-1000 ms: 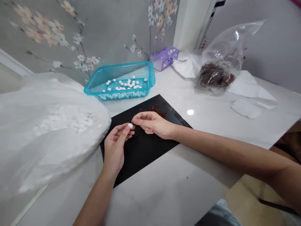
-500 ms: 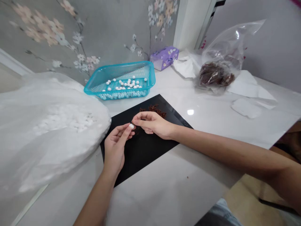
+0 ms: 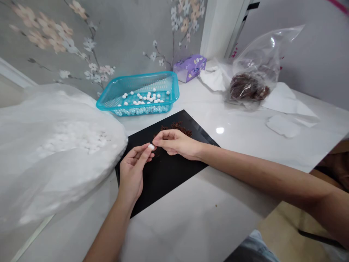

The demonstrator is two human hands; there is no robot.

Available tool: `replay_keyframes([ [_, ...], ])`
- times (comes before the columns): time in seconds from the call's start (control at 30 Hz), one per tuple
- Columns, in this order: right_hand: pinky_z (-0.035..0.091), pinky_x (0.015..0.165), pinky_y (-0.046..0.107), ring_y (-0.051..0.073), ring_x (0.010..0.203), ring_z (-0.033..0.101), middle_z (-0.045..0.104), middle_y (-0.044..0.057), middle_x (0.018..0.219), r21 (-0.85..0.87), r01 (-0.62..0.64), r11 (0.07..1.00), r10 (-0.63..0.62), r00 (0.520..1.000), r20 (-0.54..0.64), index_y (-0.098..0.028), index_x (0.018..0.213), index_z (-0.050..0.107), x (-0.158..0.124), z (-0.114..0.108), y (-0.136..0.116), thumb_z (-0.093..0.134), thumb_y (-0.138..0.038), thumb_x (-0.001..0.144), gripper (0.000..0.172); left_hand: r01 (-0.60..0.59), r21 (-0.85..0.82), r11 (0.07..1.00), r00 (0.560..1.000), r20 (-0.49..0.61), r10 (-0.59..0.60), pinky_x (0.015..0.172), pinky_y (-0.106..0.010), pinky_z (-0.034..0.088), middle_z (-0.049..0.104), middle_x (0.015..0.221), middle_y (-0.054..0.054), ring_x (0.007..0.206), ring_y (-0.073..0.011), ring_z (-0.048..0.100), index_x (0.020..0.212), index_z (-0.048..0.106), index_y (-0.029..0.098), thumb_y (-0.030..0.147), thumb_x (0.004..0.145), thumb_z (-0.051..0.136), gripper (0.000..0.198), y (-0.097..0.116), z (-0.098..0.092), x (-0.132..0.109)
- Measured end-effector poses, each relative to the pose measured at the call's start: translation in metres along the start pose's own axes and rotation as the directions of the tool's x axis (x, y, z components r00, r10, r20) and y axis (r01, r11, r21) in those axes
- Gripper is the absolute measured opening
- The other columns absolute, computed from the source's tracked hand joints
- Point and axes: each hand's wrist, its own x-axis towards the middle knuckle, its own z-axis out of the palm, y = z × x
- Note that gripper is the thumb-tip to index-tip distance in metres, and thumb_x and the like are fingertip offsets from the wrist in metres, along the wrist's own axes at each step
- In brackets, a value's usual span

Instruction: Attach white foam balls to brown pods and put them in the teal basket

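A small white ball [image 3: 151, 147] is pinched between the thumb and fingers of my left hand [image 3: 132, 168], above a black mat [image 3: 166, 178]. My right hand [image 3: 176, 144] has its thumb and index finger pressed together right beside the ball; whatever it pinches is too small to make out. Behind my right hand, a pile of dark brown shreds [image 3: 178, 126] lies on the mat. Beyond the mat stands a blue basket [image 3: 176, 87] holding several white balls [image 3: 149, 98].
On the left, a large translucent bag [image 3: 60, 182] of white balls touches the mat's edge. A purple tissue pack [image 3: 191, 68] stands by the wall. At the back right, a clear bag [image 3: 249, 87] of brown material rests near white sheets [image 3: 289, 102] on the white table [image 3: 191, 218].
The whole view has shifted very slightly. Both hands keep nearly the same pose around the white ball.
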Motion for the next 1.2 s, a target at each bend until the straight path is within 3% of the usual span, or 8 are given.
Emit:
replay_keyframes([
  [0.43, 0.015, 0.037, 0.018, 0.000, 0.041, 0.026, 0.051, -0.005, 0.061, -0.031, -0.009, 0.999, 0.009, 1.000, 0.021, -0.014, 0.073, 0.055, 0.000, -0.002, -0.002, 0.068, -0.030, 0.073, 0.020, 0.016, -0.010, 1.000, 1.000, 0.004, -0.016, 0.063, -0.014, 0.046, 0.069, 0.077, 0.002, 0.065, -0.0046, 0.058, 0.080, 0.072, 0.021, 0.027, 0.064, 0.075, 0.017, 0.001, -0.001, -0.001],
  [0.8, 0.015, 0.038, 0.018, 0.002, 0.041, 0.019, 0.032, -0.011, 0.048, -0.035, -0.152, 0.988, 0.155, 0.983, 0.104, -0.015, 0.074, 0.054, -0.004, -0.006, -0.010, 0.066, -0.028, 0.076, 0.018, 0.003, 0.008, 1.000, 1.000, 0.024, -0.003, 0.060, -0.012, 0.044, 0.069, 0.071, 0.002, 0.060, -0.0037, 0.053, 0.078, 0.073, 0.022, 0.024, 0.062, 0.077, 0.016, -0.002, -0.002, -0.001],
  [1.2, 0.012, 0.037, 0.017, 0.002, 0.040, 0.021, 0.034, -0.010, 0.049, -0.050, -0.150, 0.987, 0.154, 0.985, 0.074, -0.017, 0.071, 0.048, -0.009, 0.001, -0.016, 0.069, -0.034, 0.071, 0.027, 0.003, 0.034, 0.999, 0.998, 0.064, -0.006, 0.061, -0.018, 0.046, 0.070, 0.076, -0.001, 0.062, -0.0076, 0.055, 0.079, 0.073, 0.020, 0.022, 0.064, 0.075, 0.016, -0.001, -0.003, -0.001],
])
